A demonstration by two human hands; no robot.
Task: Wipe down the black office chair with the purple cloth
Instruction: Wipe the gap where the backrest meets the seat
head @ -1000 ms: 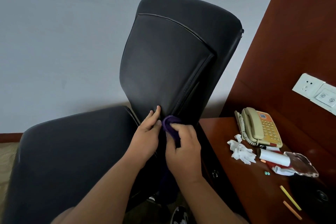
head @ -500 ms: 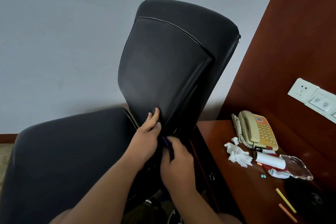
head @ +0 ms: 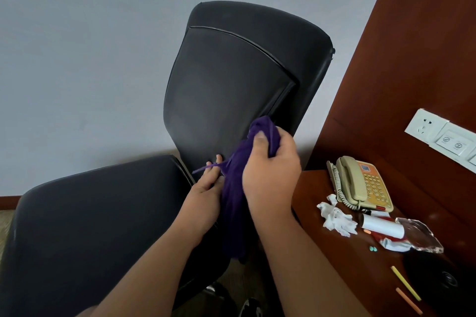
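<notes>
Partly hidden by the purple cloth the right hand grips, the left hand presses flat on the black office chair

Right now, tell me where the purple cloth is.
Centre of the head view: the cloth is bunched in the right hand against the chair backrest's lower right edge, hanging beside the left hand.

Soft, even, rather dim light fills the scene, with no hard shadows. The black leather office chair carries only a faint grey sheen across its backrest and along the seat's front edge. To its right, the glossy reddish-brown wooden desk reflects dull highlights. Wide-angle distortion bends the wall panel beyond the chair. Focus is mostly sharp; the forearms nearest the camera look slightly soft.
</notes>
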